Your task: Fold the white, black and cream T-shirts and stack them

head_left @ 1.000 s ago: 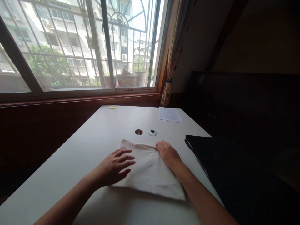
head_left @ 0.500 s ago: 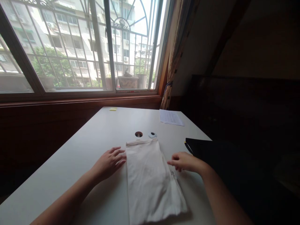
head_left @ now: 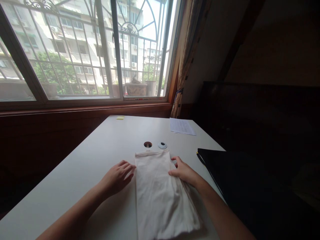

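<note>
A folded white cloth (head_left: 155,190) lies on the white table (head_left: 100,146), its narrower banded edge at the far end and loose layers along its right side. My left hand (head_left: 120,176) is at the cloth's upper left edge, fingertips touching or nearly touching it, fingers slightly bent and holding nothing. On the opposite side, my right hand (head_left: 181,170) has its thumb on top of the cloth near the upper right edge, with the index finger stretched beyond that edge. Thumb and fingers are apart there, and the lower fingers are partly hidden.
Beyond the cloth are a round hole (head_left: 148,144) in the tabletop and a round white cap (head_left: 162,145). Printed papers (head_left: 182,126) and a yellow note (head_left: 120,117) lie at the far edge. A black flat item (head_left: 215,160) rests at the right. Behind stands a barred window.
My right hand has moved left and slightly away from me, onto the cloth's right edge, its fingers spreading. My left hand has shifted slightly, its fingertips now bent at the left edge.
</note>
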`<state>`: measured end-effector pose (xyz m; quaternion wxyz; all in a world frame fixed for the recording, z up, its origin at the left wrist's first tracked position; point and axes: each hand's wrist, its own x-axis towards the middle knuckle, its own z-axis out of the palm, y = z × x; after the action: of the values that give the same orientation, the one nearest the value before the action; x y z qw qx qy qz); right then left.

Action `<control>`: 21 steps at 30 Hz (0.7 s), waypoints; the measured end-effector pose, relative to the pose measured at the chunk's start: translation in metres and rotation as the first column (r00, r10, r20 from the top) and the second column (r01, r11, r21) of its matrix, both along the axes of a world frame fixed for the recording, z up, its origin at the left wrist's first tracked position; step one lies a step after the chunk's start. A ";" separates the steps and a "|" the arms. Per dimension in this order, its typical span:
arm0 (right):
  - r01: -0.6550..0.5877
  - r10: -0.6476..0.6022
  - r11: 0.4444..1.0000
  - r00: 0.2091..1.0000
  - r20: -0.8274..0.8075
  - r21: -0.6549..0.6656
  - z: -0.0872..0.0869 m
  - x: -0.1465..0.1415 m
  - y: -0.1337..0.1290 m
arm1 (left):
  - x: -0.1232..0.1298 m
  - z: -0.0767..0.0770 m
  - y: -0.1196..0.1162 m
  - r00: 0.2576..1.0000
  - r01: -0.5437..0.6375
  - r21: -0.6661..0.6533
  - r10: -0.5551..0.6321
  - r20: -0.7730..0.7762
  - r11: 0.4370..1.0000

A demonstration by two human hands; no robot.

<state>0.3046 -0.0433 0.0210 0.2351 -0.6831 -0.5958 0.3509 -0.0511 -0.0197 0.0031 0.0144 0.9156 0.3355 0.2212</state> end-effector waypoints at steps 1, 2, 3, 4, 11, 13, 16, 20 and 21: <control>-0.010 0.008 1.000 0.997 -0.073 -0.017 0.003 0.003 -0.002 | 0.000 0.000 -0.001 1.000 0.009 0.000 -0.009 0.006 1.000; -0.023 0.018 0.999 0.989 -0.145 -0.032 0.006 0.006 -0.005 | 0.000 0.001 -0.001 1.000 0.019 0.000 -0.019 0.011 1.000; -0.040 0.029 0.998 0.977 -0.210 -0.048 0.009 0.009 -0.007 | 0.001 0.001 -0.003 0.999 0.029 -0.003 -0.029 0.015 1.000; -0.060 0.041 0.996 0.963 -0.266 -0.063 0.011 0.011 -0.008 | 0.002 0.002 -0.004 0.999 0.041 -0.007 -0.041 0.017 0.999; 0.045 -0.019 0.997 0.945 -0.326 0.070 -0.008 0.006 0.007 | 0.012 0.005 -0.013 0.988 0.151 -0.077 -0.152 -0.006 0.986; 0.075 -0.029 0.986 0.958 -0.286 0.151 -0.018 0.003 0.013 | 0.013 0.003 -0.012 0.986 0.164 -0.076 -0.165 -0.016 0.984; 0.082 -0.014 0.974 0.953 -0.303 0.212 -0.026 0.001 0.018 | 0.012 -0.002 -0.009 0.986 0.159 -0.071 -0.162 -0.048 0.985; 0.115 -0.028 0.959 0.948 -0.317 0.259 -0.028 0.002 0.020 | 0.009 -0.005 -0.007 0.985 0.154 -0.049 -0.157 -0.066 0.987; 0.114 -0.016 0.951 0.947 -0.321 0.289 -0.027 0.002 0.020 | 0.008 -0.005 -0.008 0.986 0.153 -0.048 -0.156 -0.061 0.987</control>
<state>0.3066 -0.0229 -0.0065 0.4409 -0.5936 -0.5742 0.3517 -0.0428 -0.0273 -0.0023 0.0401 0.9450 0.2685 0.1824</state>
